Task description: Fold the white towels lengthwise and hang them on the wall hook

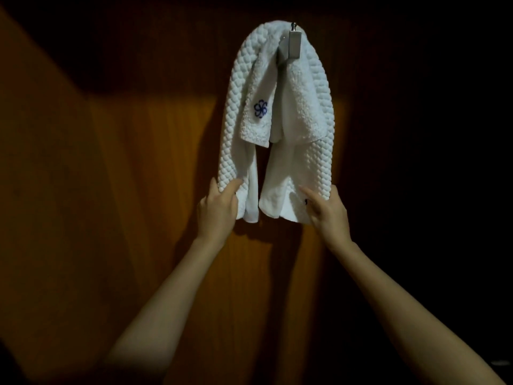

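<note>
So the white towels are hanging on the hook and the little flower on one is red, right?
Not quite: the flower is blue, not red, as the head view shows. The white towels do hang on the hook.

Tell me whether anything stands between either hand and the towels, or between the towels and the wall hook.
Nothing visible does. The left hand and right hand each grip a lower end of the textured towel, which is draped over the wall hook together with a smaller flower-marked towel.
</note>
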The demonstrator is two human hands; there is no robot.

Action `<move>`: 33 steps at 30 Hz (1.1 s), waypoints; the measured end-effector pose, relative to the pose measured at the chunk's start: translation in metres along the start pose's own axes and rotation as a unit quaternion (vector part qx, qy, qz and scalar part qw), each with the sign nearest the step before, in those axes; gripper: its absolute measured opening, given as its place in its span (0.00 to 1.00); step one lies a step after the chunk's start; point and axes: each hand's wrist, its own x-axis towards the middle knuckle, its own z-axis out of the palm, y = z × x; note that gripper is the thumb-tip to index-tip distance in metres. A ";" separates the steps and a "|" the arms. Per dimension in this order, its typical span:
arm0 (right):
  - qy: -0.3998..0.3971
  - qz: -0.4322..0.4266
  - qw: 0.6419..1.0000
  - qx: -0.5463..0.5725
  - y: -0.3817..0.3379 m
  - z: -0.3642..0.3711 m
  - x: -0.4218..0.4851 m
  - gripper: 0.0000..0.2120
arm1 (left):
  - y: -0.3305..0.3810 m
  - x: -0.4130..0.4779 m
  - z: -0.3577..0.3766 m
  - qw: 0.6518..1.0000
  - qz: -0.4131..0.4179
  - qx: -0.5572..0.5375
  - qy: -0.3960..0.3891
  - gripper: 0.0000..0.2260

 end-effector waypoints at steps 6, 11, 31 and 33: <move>-0.005 0.159 0.987 -0.011 0.013 -0.009 0.024 0.18 | -0.044 0.008 -0.001 0.997 -0.040 0.071 -0.007 0.17; -0.013 0.031 0.988 -0.153 0.005 -0.007 0.010 0.17 | -0.034 0.001 0.017 0.998 -0.017 0.037 -0.055 0.20; -0.198 0.316 0.919 -0.126 -0.094 -0.096 -0.227 0.28 | 0.052 -0.191 -0.002 0.937 0.030 -0.095 -0.334 0.26; -0.235 0.360 0.892 -0.143 -0.102 -0.122 -0.291 0.28 | 0.071 -0.239 -0.002 0.908 0.080 -0.089 -0.402 0.26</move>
